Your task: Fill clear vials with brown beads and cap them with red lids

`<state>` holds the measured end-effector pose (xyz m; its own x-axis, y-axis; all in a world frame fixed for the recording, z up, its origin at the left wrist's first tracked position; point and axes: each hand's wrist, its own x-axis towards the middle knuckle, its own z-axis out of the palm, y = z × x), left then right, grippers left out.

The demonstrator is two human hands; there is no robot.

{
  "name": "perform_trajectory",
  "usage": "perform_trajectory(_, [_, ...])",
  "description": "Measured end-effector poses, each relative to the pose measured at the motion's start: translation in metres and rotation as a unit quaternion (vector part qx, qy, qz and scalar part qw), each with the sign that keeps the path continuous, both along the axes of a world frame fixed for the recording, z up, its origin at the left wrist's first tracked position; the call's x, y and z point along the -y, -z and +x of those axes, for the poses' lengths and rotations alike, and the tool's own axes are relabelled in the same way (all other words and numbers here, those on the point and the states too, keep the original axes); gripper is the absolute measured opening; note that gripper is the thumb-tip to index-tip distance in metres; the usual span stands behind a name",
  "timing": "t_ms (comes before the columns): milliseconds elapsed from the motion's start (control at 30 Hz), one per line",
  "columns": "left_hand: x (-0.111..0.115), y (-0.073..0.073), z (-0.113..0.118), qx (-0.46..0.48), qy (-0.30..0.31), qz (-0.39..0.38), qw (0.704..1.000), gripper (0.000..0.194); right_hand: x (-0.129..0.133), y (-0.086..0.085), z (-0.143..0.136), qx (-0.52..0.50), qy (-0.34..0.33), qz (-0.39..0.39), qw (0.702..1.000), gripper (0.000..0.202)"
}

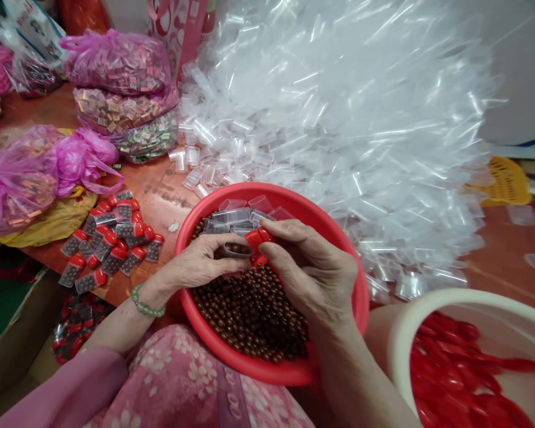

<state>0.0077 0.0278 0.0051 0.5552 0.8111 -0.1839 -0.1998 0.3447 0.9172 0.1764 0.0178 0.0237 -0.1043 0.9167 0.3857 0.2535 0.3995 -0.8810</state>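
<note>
On the table (167, 205), a heap of clear containers (334, 125) rises beyond your grip. Your left hand (198, 261) grasps a clear cup (237, 254) with brown balls (235, 247) inside; your right hand (318, 273) pinches a red cap (257, 239) just beside it, above the red basin (361, 297).

Red basin (314, 217); brown beads (249, 321); red cap (257, 241); pink floral cloth (178, 380).

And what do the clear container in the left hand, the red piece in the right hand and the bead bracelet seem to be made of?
Clear container: probably thin, smooth plastic; its wall looks see-through and its edge narrow.
Red piece: likely glossy plastic, from its even colour and bright highlights.
Bead bracelet: smooth, rounded and pale green; perhaps polished stone, but glass or plastic could look the same.
</note>
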Motion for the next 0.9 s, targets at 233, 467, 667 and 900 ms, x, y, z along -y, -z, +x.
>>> perform_trajectory(233, [0.0, 0.009, 0.001, 0.033, 0.026, 0.018, 0.999, 0.016, -0.003, 0.0, -0.004, 0.133, -0.03, 0.122, 0.983, 0.037])
perform_trajectory(467, [-0.002, 0.01, -0.002, -0.008, 0.058, 0.014, 0.998, 0.022, -0.008, -0.003, -0.001, 0.192, -0.056, 0.129, 0.971, 0.032])
perform_trajectory(667, [-0.003, 0.012, -0.003, -0.023, 0.085, 0.004, 0.996, 0.04, -0.011, -0.008, 0.004, 0.232, -0.098, 0.083, 0.964, 0.026])
perform_trajectory(900, [-0.007, 0.013, -0.003, 0.02, 0.078, -0.018, 0.997, 0.052, -0.006, 0.002, -0.002, 0.348, -0.114, 0.095, 0.926, 0.065])
